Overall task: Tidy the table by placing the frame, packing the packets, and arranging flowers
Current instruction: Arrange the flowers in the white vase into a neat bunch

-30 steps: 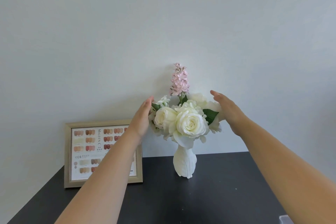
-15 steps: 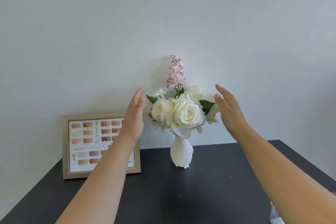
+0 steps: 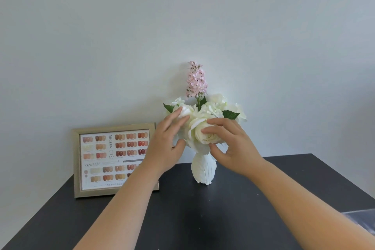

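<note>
I am working on the flower arrangement, which is standing in the white vase (image 3: 203,170) toward the back of the dark table (image 3: 203,219), close to the wall. My left hand (image 3: 165,148) is cupping the left white rose (image 3: 185,110), its fingers spread loosely over the petals and the thumb tucked underneath, so it is resting on the bloom more than clamping it. My right hand (image 3: 233,148) is pinching the front white rose (image 3: 203,134) between thumb and fingertips, lightly closed around the head. The pink flower spike (image 3: 196,80) is rising upright behind them, untouched, with green leaves (image 3: 230,114) showing to the right. The framed nail colour chart (image 3: 114,158) is already propped against the wall to the left, just beside my left wrist. To do this well, I judge I should be nudging the heads by small turns, steering from the base of each bloom and not crushing the petals, and keeping any push sideways gentle, since the vase looks narrow-footed and top-heavy and could be tipping toward the frame. A clear packet edge (image 3: 361,219) is showing at the right, so the packing part is hard to judge from here.
</note>
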Available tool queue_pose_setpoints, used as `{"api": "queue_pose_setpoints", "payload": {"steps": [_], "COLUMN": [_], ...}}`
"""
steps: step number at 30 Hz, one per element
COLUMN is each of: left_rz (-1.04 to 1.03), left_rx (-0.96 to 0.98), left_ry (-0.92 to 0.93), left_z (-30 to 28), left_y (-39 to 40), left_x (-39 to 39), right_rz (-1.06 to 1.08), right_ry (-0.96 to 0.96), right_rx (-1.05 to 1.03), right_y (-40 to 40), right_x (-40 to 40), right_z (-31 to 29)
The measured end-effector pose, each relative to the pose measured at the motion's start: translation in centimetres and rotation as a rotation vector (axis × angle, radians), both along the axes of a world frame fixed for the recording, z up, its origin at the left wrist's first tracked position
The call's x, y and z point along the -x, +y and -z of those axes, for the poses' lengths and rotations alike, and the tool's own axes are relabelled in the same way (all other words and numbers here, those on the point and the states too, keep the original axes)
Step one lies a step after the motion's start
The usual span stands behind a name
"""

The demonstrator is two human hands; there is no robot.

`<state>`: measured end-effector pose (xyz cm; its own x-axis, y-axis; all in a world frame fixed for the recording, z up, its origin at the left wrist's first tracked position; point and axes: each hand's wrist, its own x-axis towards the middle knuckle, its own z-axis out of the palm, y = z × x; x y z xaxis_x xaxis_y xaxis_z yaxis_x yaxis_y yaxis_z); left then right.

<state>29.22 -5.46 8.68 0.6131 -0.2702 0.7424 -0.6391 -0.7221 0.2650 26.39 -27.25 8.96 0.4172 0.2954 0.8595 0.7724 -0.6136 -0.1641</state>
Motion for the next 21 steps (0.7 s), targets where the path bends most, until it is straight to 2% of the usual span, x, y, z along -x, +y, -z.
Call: {"api": "queue_pose_setpoints", "payload": {"steps": [8,11,13,17,19,21], "left_rz": [-0.036,-0.003,0.02,0.064,0.058,0.051], "left_rx": [0.067,0.111,0.159,0.234,0.217,0.196], "left_ry": [0.046,0.064,0.073,0.099,0.114,0.124], "left_z": [0.3,1.0,1.5,2.2,2.5,2.6], "left_y": [-0.3,-0.3,-0.3,-0.3,-0.1,0.0], "left_x": [0.0,0.6,1.1,1.4,1.3,1.2], "right_rz": [0.012,-0.002,0.044,0.117,0.131,0.126], "right_ry": [-0.011,0.011,0.102,0.477,0.551,0.541], "right_rx": [0.014,-0.089,-0.242,-0.534,-0.517,-0.474], "right_y": [-0.4,-1.2,-2.0,-3.4,-3.5,-3.4], "right_x": [0.6,-0.1,-1.1,-3.6,-4.3,-4.4], "right_z": [0.4,0.2,0.1,0.7,1.5,2.0]}}
